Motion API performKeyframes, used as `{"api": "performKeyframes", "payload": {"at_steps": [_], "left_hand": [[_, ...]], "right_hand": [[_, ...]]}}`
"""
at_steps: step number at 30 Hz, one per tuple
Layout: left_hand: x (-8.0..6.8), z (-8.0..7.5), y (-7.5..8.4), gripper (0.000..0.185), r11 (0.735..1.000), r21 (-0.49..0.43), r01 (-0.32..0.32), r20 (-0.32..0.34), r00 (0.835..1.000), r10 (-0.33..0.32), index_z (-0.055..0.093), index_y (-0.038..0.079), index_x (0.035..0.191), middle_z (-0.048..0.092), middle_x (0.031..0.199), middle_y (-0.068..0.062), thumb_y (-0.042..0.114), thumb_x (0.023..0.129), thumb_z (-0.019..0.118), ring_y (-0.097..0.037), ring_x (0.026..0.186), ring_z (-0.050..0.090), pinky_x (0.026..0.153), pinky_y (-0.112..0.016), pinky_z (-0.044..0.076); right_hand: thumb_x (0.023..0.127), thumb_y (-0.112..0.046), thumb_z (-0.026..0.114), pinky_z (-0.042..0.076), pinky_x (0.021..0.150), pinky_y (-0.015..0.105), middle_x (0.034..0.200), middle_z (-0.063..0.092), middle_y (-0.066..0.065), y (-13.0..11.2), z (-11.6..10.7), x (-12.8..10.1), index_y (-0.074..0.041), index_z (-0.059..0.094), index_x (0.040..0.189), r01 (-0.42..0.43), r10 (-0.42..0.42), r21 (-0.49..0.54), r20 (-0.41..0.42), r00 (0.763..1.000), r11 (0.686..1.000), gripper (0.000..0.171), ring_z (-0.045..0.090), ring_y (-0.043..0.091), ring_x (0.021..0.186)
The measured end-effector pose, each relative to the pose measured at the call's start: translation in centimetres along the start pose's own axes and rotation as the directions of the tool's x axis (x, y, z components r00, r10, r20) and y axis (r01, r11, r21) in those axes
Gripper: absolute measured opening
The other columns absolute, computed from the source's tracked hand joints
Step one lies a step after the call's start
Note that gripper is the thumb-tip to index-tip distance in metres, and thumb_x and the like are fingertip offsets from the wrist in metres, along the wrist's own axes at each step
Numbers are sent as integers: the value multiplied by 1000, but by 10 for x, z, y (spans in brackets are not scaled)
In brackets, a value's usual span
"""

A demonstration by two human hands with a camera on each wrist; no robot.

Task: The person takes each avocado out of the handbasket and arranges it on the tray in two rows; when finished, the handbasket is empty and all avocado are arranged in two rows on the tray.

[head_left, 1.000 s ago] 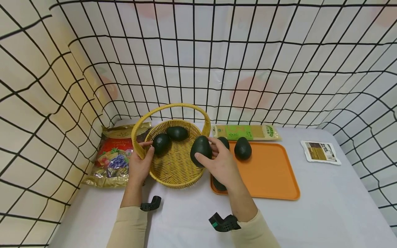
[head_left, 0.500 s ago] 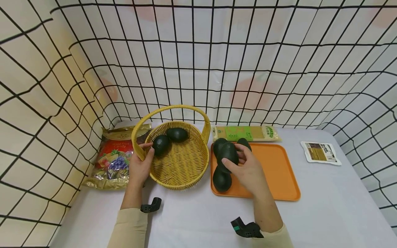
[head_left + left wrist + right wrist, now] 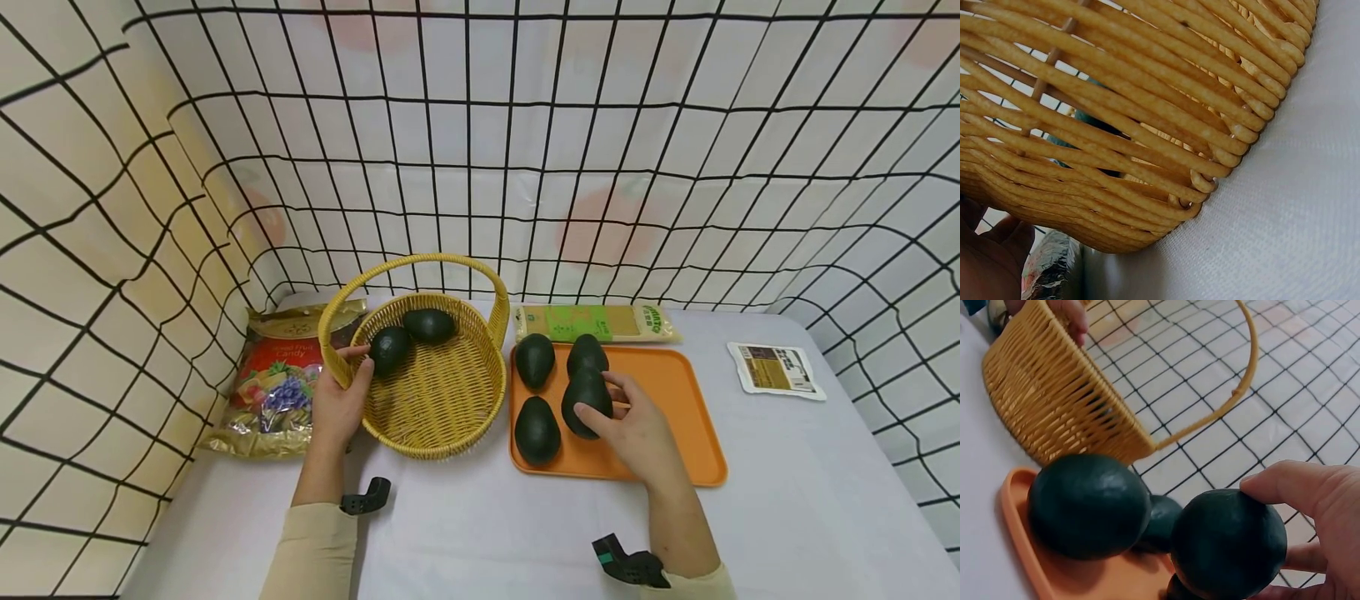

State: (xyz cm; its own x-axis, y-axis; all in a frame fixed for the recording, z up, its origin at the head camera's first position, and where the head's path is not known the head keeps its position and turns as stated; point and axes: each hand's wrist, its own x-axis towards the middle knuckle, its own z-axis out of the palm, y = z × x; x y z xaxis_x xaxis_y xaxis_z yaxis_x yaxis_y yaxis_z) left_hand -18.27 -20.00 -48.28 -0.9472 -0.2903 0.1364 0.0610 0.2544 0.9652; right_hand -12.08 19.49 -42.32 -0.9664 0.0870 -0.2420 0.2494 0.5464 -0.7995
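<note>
The left hand grips the left side of a yellow wicker basket at the foot of its tall handle, fingers reaching over the rim. Two dark green avocados lie in the basket's left and back part. Over the orange tray, the right hand holds another avocado between thumb and fingers. In the right wrist view this avocado sits against the thumb; whether it touches the tray is hidden. Three more lie on the tray: a front-left avocado, a back-left avocado and a back avocado.
A red and gold candy bag lies left of the basket, partly behind the left hand. A flat green and yellow packet lies behind the tray. Far right is a small white and brown pouch. Black netting encloses the table.
The right hand has carried its avocado from the basket's right rim rightward and down over the tray's left half. The left hand stays on the basket.
</note>
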Motion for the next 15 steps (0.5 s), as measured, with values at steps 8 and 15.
{"api": "performKeyframes", "payload": {"at_steps": [8,15], "left_hand": [[0,0,-2,31,1000,-1,-7,-2,1000,7,64,10,128,64,135,-12,24,101,64,-24,127,56,100,-33,42],[0,0,-1,32,1000,-4,-3,-1,1000,3,64,11,129,62,136,-14,26,100,65,-30,130,54,108,-49,41]], "right_hand": [[89,-54,74,49,103,54,149,47,24,18,3,4,-15,39,154,-40,43,-63,38,998,997,83,49,42,134],[88,-57,73,49,100,55,148,47,26,29,2,8,-14,40,154,-57,63,-99,62,996,993,85,50,42,132]]}}
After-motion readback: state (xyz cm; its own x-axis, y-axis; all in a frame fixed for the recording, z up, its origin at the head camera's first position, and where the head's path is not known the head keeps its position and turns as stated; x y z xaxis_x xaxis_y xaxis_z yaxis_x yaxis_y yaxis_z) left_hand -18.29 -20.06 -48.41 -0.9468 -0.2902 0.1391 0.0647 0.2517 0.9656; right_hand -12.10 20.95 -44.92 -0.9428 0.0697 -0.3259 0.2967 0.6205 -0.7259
